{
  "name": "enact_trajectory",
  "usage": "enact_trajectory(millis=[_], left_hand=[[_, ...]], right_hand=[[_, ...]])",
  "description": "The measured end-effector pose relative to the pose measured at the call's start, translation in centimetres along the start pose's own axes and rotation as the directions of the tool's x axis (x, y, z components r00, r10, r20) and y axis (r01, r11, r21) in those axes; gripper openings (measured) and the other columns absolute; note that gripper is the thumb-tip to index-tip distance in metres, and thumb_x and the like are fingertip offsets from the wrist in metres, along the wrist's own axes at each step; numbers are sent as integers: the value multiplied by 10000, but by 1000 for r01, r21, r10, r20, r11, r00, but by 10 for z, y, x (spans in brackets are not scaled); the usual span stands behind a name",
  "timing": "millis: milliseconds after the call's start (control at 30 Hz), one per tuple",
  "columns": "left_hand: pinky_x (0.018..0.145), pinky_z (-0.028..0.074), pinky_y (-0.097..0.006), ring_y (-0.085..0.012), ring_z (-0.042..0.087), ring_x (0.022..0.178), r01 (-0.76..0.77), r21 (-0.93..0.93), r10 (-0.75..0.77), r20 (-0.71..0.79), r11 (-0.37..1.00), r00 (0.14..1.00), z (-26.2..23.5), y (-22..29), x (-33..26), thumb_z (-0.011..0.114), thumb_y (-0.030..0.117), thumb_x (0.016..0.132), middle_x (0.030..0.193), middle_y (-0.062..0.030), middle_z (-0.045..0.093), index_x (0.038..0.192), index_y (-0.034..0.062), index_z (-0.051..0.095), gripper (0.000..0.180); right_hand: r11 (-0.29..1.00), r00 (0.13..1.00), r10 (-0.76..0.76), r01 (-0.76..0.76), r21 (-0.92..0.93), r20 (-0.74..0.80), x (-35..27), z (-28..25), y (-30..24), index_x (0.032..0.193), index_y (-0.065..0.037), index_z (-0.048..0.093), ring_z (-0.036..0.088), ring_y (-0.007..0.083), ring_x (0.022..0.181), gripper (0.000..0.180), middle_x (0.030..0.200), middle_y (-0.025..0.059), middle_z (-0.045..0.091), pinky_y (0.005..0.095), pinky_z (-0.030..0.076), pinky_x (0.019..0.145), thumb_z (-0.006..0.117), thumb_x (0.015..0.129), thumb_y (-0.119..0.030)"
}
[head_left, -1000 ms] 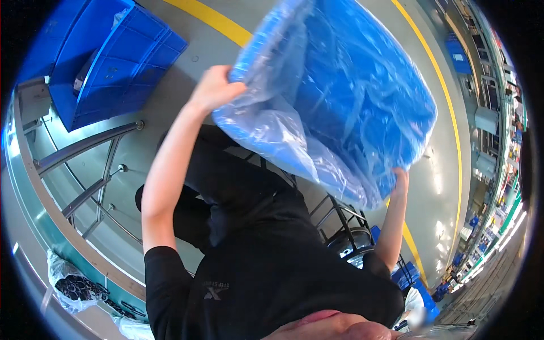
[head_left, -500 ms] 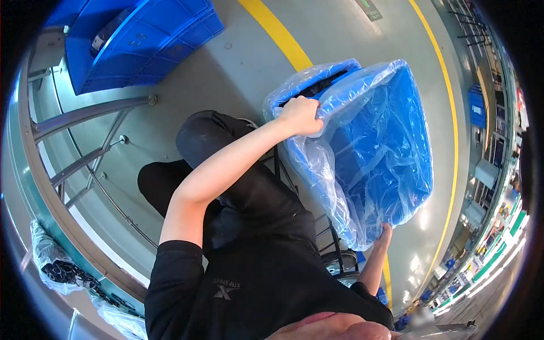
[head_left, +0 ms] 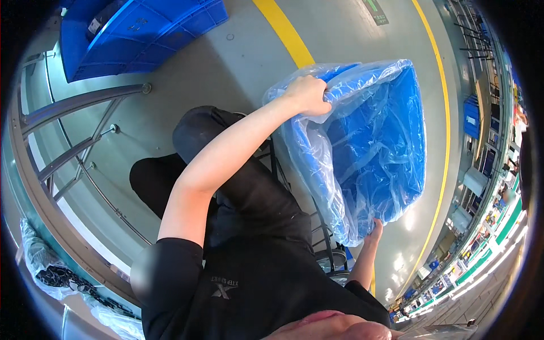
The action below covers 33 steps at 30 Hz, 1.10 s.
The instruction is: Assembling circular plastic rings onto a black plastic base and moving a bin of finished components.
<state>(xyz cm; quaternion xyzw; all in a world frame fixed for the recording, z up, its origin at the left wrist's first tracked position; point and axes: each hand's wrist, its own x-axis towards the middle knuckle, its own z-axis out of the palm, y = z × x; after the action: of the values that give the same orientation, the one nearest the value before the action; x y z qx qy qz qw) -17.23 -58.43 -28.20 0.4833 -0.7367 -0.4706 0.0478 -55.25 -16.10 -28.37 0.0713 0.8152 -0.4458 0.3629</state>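
A blue plastic bin (head_left: pixel 351 141), lined with a loose clear plastic bag (head_left: pixel 377 164), is tilted before my knees. Its opening faces me, and the creased liner folds over the rim; I see no contents inside. My left hand (head_left: pixel 309 95) is closed over the far-left rim, gripping bin and liner together. At the near-right corner my right hand (head_left: pixel 374 229) holds the rim, thumb up against the liner, its other fingers mostly hidden beneath. Behind the left hand shows another strip of blue edge (head_left: pixel 334 73) under clear plastic, mostly covered.
A large blue crate (head_left: pixel 141 42) stands at the far left. Metal frame legs (head_left: pixel 85 107) and a table edge with plastic-wrapped items (head_left: pixel 48 272) lie along my left. Yellow lines (head_left: pixel 283 31) mark the grey floor. Shelving (head_left: pixel 481 141) runs along the right.
The bin has shifted slightly left in view with both hands on it. The dark contents seen beside my left hand before are now covered by the bin and plastic.
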Motion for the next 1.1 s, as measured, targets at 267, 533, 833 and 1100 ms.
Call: enact_trajectory(millis=[267,533,833,1100], left_hand=[[797,484,-414,-321,621,845,-82,-78,68,-161,994,985,16,-10,-13,577,293,666,873,-171,650,874,38,663,340],[738,505,-322,-216,618,886,210,-750,32,294,627,955,-4,-60,8,552,468,827,1115,-96,601,1138,70,590,506],[875,447,-390,-316,575,1022,297,-175,-266,183,939,947,142,-177,107,585,356,714,1138,-189,579,1161,26,553,556],[739,471,-391,-298,625,860,264,-627,-183,192,733,964,176,-208,111,643,391,655,962,-168,651,925,46,673,439]], right_hand=[[993,980,90,-101,58,177,1,-12,4,1024,-4,555,621,270,832,369,937,119,617,378,522,737,548,683,-146],[988,990,116,-123,94,81,8,-20,6,1024,-38,537,609,267,853,362,950,102,599,382,519,747,562,680,-148],[990,990,137,-138,35,25,5,-5,0,1025,-33,546,586,276,921,372,982,108,592,371,506,779,558,671,-146],[994,995,98,-99,-40,-22,2,-2,-8,1057,-13,545,605,284,866,428,978,114,602,361,508,777,550,651,-146]])
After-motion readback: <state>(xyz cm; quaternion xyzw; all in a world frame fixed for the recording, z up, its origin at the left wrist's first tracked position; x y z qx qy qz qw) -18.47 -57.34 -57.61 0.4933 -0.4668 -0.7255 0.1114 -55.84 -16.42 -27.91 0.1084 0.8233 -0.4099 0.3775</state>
